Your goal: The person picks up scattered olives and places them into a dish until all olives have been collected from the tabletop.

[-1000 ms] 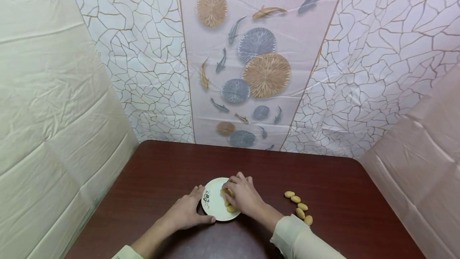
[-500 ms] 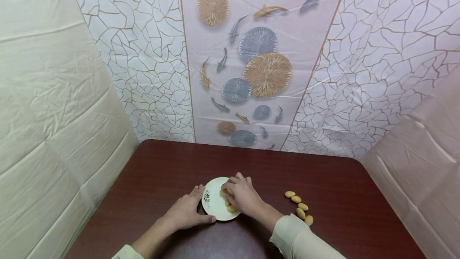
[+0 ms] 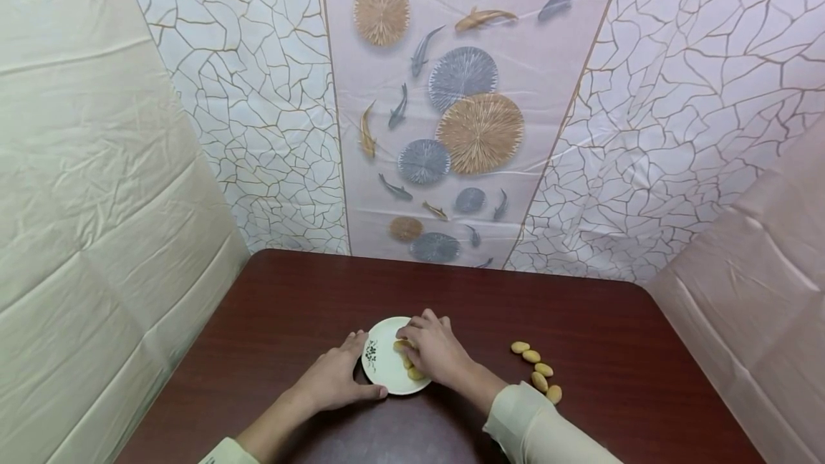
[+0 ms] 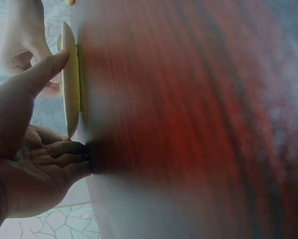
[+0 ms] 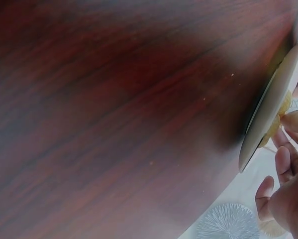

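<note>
A small white plate (image 3: 383,379) with a dark floral print lies on the table. My left hand (image 3: 331,378) is spread at its left side; the thumb touches the near rim and the fingers lie by the far-left edge. In the left wrist view, those fingertips (image 4: 84,158) rest on the tabletop. Above the plate's right half my right hand (image 3: 440,353) pinches a small yellow oval fruit (image 3: 402,344). Others of the kind lie on the plate below, one of them a fruit (image 3: 415,374) near the rim. My palm and fingers partly cover them.
Several more yellow oval fruits (image 3: 543,370) lie in a curved line on the dark red-brown table (image 3: 309,292), right of my right forearm. Patterned cloth (image 3: 438,149) hangs behind the table, and pale cloth walls (image 3: 109,256) flank both sides.
Both hands and the plate stay almost still. The right hand keeps its place over the fruits on the plate; the view shifts only slightly.
</note>
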A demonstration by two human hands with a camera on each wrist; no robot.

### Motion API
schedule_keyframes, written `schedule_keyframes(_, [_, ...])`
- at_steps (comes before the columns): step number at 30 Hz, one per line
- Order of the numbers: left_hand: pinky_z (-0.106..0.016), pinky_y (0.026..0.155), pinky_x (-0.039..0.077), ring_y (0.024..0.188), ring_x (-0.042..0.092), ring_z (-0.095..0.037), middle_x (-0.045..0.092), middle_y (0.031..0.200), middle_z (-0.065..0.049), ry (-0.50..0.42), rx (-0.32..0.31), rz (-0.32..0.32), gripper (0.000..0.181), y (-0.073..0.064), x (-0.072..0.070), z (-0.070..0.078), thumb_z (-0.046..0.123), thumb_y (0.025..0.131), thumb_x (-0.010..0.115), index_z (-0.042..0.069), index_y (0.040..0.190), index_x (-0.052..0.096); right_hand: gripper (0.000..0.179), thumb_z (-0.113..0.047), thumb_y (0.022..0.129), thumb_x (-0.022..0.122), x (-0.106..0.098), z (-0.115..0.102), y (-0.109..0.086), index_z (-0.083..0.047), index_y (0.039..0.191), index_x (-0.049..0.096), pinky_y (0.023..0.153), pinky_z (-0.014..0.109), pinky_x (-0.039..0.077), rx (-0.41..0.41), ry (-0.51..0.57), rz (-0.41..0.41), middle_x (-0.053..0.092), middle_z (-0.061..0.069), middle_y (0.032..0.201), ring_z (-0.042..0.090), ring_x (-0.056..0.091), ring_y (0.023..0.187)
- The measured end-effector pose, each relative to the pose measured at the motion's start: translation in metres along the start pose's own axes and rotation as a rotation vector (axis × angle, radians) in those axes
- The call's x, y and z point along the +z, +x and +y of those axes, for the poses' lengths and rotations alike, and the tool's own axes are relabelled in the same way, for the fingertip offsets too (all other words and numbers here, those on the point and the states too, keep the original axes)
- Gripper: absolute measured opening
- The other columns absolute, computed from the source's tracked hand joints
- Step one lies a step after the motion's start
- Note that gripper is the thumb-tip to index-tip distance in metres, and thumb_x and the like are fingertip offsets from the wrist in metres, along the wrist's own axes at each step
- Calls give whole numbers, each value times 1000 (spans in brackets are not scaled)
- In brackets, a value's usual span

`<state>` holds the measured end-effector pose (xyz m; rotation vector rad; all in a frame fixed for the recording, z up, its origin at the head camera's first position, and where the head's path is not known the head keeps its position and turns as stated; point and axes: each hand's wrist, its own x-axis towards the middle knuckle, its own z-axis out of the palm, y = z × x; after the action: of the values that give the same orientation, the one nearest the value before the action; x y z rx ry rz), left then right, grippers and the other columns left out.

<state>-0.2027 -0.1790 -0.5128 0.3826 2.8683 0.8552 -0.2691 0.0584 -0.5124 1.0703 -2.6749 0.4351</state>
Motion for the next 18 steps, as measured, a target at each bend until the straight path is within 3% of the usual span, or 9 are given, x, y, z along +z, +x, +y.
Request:
schedule_keyframes(9, [-76, 120, 43, 158, 45, -53, 41, 171, -34, -2, 8, -1, 120, -1, -2, 2, 63, 84, 90, -7, 167, 40, 21, -20, 99, 84, -11, 1, -5, -17, 120, 82, 81, 40, 41, 25, 6, 9, 80, 2, 120, 18, 57, 101])
schedule_keyframes(18, [-74, 121, 43, 157, 46, -54, 42, 171, -34, 6, 14, 1, 121, 0, -2, 2, 63, 82, 91, -7, 167, 40, 25, -28, 98, 84, -25, 9, -23, -16, 119, 82, 84, 41, 40, 58, 40, 34, 77, 0, 116, 17, 56, 102])
